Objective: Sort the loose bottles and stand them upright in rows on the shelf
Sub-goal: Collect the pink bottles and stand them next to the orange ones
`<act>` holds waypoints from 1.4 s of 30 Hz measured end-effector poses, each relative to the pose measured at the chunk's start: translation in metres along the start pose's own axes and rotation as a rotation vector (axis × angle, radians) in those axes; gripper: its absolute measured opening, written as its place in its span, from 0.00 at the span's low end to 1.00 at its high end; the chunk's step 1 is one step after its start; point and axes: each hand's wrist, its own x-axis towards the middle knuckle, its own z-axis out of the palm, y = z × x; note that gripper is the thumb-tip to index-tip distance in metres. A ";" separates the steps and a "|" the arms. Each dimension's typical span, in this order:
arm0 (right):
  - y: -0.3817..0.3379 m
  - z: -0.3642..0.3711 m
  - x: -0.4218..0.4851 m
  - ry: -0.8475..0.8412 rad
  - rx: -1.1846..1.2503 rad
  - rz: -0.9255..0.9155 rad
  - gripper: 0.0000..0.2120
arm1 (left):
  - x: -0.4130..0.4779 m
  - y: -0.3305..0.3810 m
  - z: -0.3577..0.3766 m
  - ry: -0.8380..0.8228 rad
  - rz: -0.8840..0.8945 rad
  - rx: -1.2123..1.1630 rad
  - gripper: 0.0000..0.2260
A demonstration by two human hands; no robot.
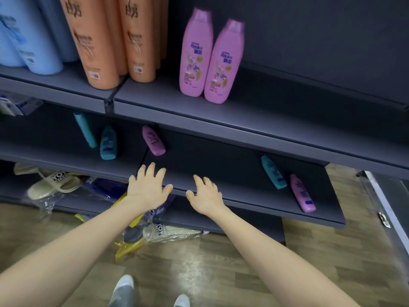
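Nearest to us, our grey-and-white shoes [124,289] stand on the wood-patterned floor [199,262]. Our bare forearms reach forward to the front edge of the dark grey middle shelf [221,160]. Our left hand [147,187] is spread wide with straight fingers and our right hand [205,196] is loosely spread just beside it. Both are released and hold nothing, and we cannot tell whether they touch the shelf edge. Below the left hand, cream slippers in clear plastic bags [53,182] lie on the lowest shelf. To the right on the middle shelf, a small purple plastic bottle [302,193] and a small teal plastic bottle [273,172] lie on their sides, near each other and close to the front. Further back, a second small purple bottle [153,140] sits near the centre. A second small teal bottle [108,142] and a slim teal tube [85,129] sit to its left, and we cannot tell whether these three lie flat. On the upper shelf, two tall pink bottles [195,54] stand upright and touching. To their left stand large orange bottles [95,41] and, furthest left, pale blue bottles [26,34].
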 end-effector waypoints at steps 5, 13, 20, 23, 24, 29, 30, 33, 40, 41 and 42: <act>-0.033 0.017 0.029 0.010 0.028 0.030 0.28 | 0.024 -0.034 -0.002 -0.029 0.028 0.005 0.27; -0.069 0.055 0.077 0.026 0.078 0.113 0.28 | 0.070 -0.085 0.023 -0.118 0.064 -0.039 0.27; -0.074 0.097 0.118 0.007 0.055 0.139 0.28 | 0.107 -0.110 0.063 -0.118 0.106 -0.028 0.27; -0.075 0.109 0.137 0.022 0.063 0.148 0.28 | 0.122 -0.120 0.076 -0.096 0.110 -0.051 0.27; -0.076 0.111 0.143 0.033 0.063 0.146 0.28 | 0.127 -0.123 0.081 -0.087 0.112 -0.056 0.27; -0.078 0.122 0.174 0.101 0.056 0.132 0.28 | 0.152 -0.136 0.101 -0.039 0.101 -0.078 0.27; -0.078 0.124 0.180 0.109 0.055 0.124 0.28 | 0.156 -0.138 0.104 -0.025 0.100 -0.077 0.27; -0.079 0.125 0.198 0.114 0.057 0.115 0.28 | 0.166 -0.142 0.110 0.005 0.105 -0.073 0.27; -0.084 0.128 0.243 0.149 0.049 0.093 0.26 | 0.186 -0.145 0.113 0.040 0.145 -0.072 0.28; -0.085 0.129 0.248 0.159 0.064 0.088 0.26 | 0.189 -0.144 0.112 0.040 0.144 -0.069 0.28; -0.086 0.129 0.252 0.169 0.078 0.086 0.26 | 0.192 -0.144 0.112 0.038 0.147 -0.061 0.28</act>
